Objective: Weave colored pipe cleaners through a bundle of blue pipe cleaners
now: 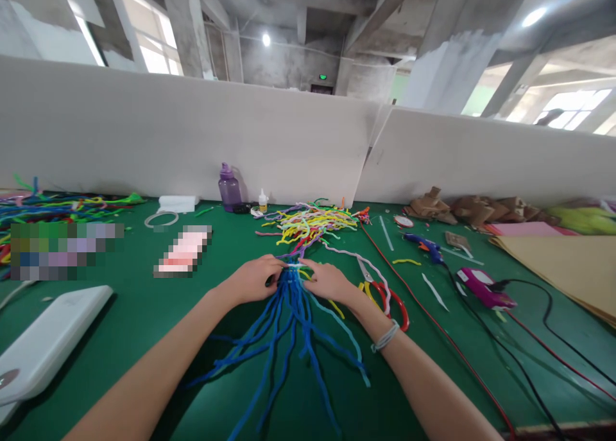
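A bundle of blue fuzzy stems (293, 312) fans out toward me on the green table (231, 377). My left hand (260, 277) pinches the bundle's top from the left, and my right hand (325, 279) closes on it from the right. Between the fingers a short white strip (294, 266) lies across the stems. Just beyond the hands spreads a pile of yellow, pink and purple stems (312, 223). Red-handled scissors (397, 306) lie beside my right wrist, partly under a pale pink stem. The fingertips' exact hold is hard to make out.
A purple bottle (230, 187) and small glue bottle (262, 201) stand near the white partition (192, 133). At right are a blue glue gun (426, 247), a purple device (486, 289) and cables. A white power bank (52, 345) lies left, below more stems (72, 207).
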Available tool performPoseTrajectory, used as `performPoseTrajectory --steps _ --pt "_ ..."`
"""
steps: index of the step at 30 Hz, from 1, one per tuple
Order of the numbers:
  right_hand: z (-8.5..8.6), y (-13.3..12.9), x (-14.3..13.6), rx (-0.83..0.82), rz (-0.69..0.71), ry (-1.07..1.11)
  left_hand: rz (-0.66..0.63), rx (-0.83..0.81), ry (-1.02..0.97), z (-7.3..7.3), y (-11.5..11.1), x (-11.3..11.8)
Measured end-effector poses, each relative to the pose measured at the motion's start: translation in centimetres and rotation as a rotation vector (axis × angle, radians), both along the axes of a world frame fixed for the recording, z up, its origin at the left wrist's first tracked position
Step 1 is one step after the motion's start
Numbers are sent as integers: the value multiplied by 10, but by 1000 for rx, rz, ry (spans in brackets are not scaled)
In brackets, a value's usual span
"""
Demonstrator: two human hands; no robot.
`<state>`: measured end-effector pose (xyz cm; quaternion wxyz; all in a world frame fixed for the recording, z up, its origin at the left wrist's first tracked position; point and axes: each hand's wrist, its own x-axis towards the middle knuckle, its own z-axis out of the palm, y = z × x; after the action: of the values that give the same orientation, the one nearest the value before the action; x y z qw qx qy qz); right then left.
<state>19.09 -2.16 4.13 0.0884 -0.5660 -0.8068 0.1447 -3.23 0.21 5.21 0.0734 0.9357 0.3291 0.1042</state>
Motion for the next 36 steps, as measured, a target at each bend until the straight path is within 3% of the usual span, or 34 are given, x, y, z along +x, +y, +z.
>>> performPoseTrajectory --steps 4,19,36 --pt "-5 -2 1 3 -36 75 16 5 -28 -3 3 -5" --pt "-9 -3 -12 40 -152 -51 34 25 -63 -12 8 -3" --pt "-14 2 -18 46 -209 -44 41 17 -152 -22 15 -1"
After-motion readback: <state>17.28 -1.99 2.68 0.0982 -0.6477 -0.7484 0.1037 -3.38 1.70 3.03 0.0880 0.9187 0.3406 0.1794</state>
